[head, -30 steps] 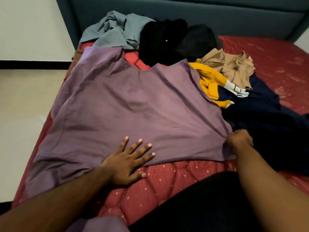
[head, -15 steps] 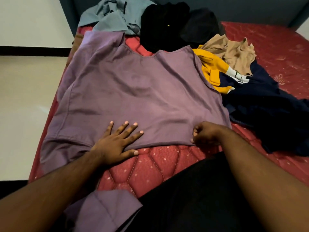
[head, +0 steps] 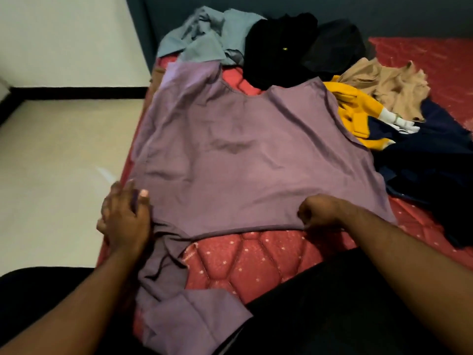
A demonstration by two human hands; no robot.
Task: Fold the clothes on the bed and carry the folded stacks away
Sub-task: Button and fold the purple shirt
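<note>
A purple shirt (head: 243, 155) lies spread flat on the red quilted mattress (head: 256, 260), neckline toward the headboard. One of its sleeves (head: 179, 316) trails off the near left corner. My left hand (head: 125, 216) is at the shirt's left side near the bed edge, blurred, and grips a fold of purple cloth between thumb and fingers. At the middle of the bottom hem, my right hand (head: 320, 211) pinches the fabric with curled fingers.
Unfolded clothes lie behind and to the right of the shirt: a grey-blue garment (head: 204, 39), a black one (head: 279, 47), a tan one (head: 384, 85), a yellow one (head: 358, 111) and a navy one (head: 435, 162). A dark headboard (head: 384, 14) stands behind. Pale floor (head: 64, 162) lies left.
My left hand left its flat place on the hem, slid left to the shirt's side and took hold of the cloth. My right hand moved from the hem's right corner toward the middle.
</note>
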